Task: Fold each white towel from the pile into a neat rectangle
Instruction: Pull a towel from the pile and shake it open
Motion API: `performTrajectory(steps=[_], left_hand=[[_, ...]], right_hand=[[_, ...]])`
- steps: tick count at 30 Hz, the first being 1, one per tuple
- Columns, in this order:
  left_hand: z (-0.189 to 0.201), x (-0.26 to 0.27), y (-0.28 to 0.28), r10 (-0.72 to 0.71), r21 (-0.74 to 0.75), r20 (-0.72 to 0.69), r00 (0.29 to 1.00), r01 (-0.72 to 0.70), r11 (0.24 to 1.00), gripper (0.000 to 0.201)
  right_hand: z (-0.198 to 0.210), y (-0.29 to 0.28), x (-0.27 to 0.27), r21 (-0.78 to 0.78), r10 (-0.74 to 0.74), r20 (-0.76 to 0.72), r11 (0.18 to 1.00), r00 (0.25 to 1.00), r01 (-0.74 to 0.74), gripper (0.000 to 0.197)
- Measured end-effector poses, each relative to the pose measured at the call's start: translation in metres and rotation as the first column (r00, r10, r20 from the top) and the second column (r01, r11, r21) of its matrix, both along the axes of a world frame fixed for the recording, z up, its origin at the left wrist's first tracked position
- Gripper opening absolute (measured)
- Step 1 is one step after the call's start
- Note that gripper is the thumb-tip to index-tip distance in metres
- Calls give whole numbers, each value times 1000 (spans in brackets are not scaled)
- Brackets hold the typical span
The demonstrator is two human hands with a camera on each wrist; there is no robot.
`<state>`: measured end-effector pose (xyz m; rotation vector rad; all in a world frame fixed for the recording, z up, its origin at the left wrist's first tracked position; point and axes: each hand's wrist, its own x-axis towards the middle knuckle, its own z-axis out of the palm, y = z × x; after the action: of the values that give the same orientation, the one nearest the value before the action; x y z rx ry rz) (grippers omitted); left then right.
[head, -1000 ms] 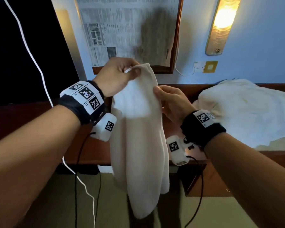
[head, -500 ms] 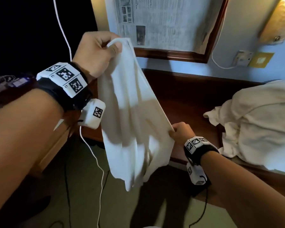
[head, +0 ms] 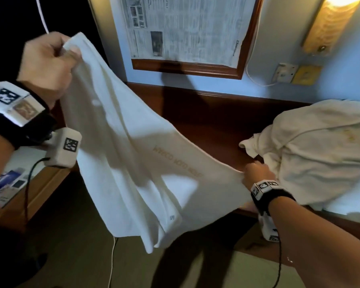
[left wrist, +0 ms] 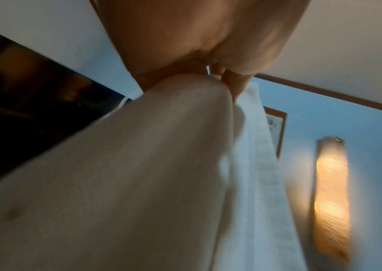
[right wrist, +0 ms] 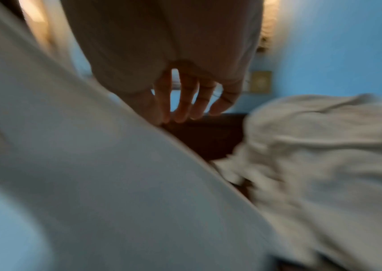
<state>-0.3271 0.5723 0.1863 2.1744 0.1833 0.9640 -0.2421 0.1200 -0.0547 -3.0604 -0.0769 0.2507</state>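
A white towel [head: 129, 154] with faint gold lettering stretches in the air between both hands. My left hand [head: 50, 61] pinches one corner high at the upper left; the left wrist view shows the fingers [left wrist: 231, 80] curled on the towel [left wrist: 138, 174]. My right hand [head: 256, 173] grips the opposite end low at the right, above the dark wooden desk [head: 206, 121]. In the blurred right wrist view the thumb and forefinger [right wrist: 159, 110] pinch the towel [right wrist: 92, 165] edge, with the other fingers hanging loose. The towel's lower part hangs over the floor. The pile of white towels [head: 320, 154] lies just right of my right hand.
A framed newspaper [head: 187, 32] hangs on the blue wall behind the desk, with a lit wall lamp [head: 330, 23] and a wall socket [head: 285, 72] to its right. A lower wooden shelf [head: 40, 188] with small items sits at the left. Cables trail over the carpet [head: 112, 256].
My right hand has slid down and out to the right along the towel's edge, towards the pile. The left hand rose to the left. The bunched, hanging towel is now spread wide.
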Motion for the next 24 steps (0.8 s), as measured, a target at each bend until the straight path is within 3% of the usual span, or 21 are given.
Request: performTrajectory(steps=[2, 4, 7, 9, 15, 19, 22, 24], left_hand=[[-3, 4, -42, -105, 26, -29, 994, 105, 994, 19], [-16, 11, -71, -174, 92, -122, 977, 186, 978, 15], [-35, 19, -104, -288, 137, -209, 935, 320, 938, 15], [-43, 19, -116, -383, 101, -246, 890, 416, 903, 14], [-37, 11, -115, -519, 69, -215, 827, 543, 837, 12], [-33, 7, -107, -544, 97, -221, 809, 574, 813, 15], [-32, 5, -99, -552, 114, -230, 801, 586, 802, 15], [-33, 3, -91, -546, 137, -245, 801, 586, 798, 14]], right_hand=[[21, 39, -9, 294, 67, 198, 948, 978, -125, 15], [49, 88, -25, 620, 117, 364, 710, 924, -334, 11], [93, 147, -52, 812, 157, 440, 350, 884, -466, 11], [115, 166, -56, 855, 99, 462, 216, 882, -472, 18], [140, 178, -49, 896, -136, 438, 141, 889, -420, 12], [145, 190, -63, 928, -56, 371, 64, 927, -367, 25], [138, 193, -76, 935, 28, 323, 143, 946, -323, 37], [128, 190, -85, 962, 10, 249, 108, 968, -249, 32]])
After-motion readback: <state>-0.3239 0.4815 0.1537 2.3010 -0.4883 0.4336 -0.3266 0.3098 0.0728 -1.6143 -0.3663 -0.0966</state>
